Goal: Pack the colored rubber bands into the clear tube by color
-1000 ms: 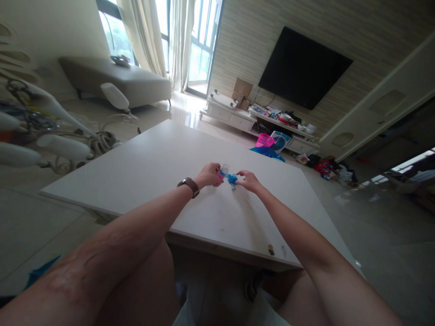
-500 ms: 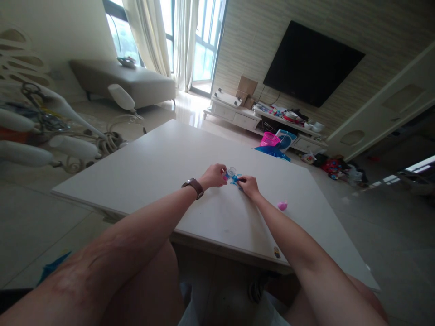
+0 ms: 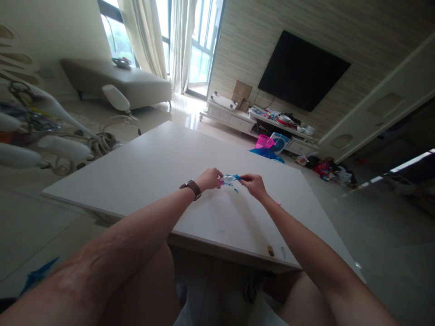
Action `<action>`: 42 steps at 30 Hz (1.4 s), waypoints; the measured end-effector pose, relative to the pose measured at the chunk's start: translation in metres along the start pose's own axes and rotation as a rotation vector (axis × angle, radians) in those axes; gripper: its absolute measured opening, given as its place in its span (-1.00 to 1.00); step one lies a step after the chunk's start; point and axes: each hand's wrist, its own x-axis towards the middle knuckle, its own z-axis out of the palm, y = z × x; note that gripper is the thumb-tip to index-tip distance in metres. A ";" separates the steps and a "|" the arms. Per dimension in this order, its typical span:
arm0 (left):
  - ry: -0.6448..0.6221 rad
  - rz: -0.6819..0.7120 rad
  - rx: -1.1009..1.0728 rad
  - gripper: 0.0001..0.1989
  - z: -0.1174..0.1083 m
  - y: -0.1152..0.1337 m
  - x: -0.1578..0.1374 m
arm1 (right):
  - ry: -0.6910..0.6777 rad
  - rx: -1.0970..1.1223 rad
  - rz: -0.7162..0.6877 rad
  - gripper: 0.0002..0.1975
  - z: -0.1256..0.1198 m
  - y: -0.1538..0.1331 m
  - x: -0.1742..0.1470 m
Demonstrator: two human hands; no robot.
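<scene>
My left hand (image 3: 210, 179), a dark-strapped watch (image 3: 192, 187) at its wrist, is closed around a small clear jar (image 3: 227, 179) with a pink part near the fingers. The jar lies tilted with its mouth towards the right. At that mouth is a cluster of thin blue pieces (image 3: 237, 177), too small to name exactly. My right hand (image 3: 254, 184) pinches these blue pieces between thumb and fingers. One loose blue piece (image 3: 236, 190) shows just below the hands. A small pink object (image 3: 279, 203) is mostly hidden behind my right forearm.
The white table (image 3: 152, 167) spreads out under both hands. Near its front edge are a small yellow-and-dark figure (image 3: 270, 251) and a clear small item (image 3: 283, 252). Beyond the table stand a pink basket (image 3: 264, 141) and a blue object (image 3: 267, 155). Lamp arms (image 3: 68, 147) reach in at left.
My right hand has drawn slightly right, stretching the blue pieces away from the jar. The jar has tipped towards the right hand. A loose blue piece now shows below; the view has shifted slightly.
</scene>
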 end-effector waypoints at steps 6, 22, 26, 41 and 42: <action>-0.015 0.021 0.003 -0.50 0.001 0.002 0.000 | -0.124 -0.135 -0.211 -0.87 0.000 -0.028 -0.004; -0.132 -0.061 -0.190 -0.53 -0.005 0.007 -0.006 | -0.192 -0.051 -0.249 -0.79 0.005 -0.044 0.012; -0.158 -0.092 -0.302 -0.54 -0.004 0.007 -0.005 | -0.207 -0.063 -0.322 -0.75 -0.001 -0.049 0.013; -0.187 -0.072 -0.458 -0.64 -0.007 0.014 -0.011 | -0.149 -0.087 -0.159 -0.92 0.002 -0.051 0.012; -0.184 -0.076 -0.461 -0.63 -0.007 0.013 -0.011 | -0.164 -0.096 -0.175 -0.94 0.002 -0.051 0.012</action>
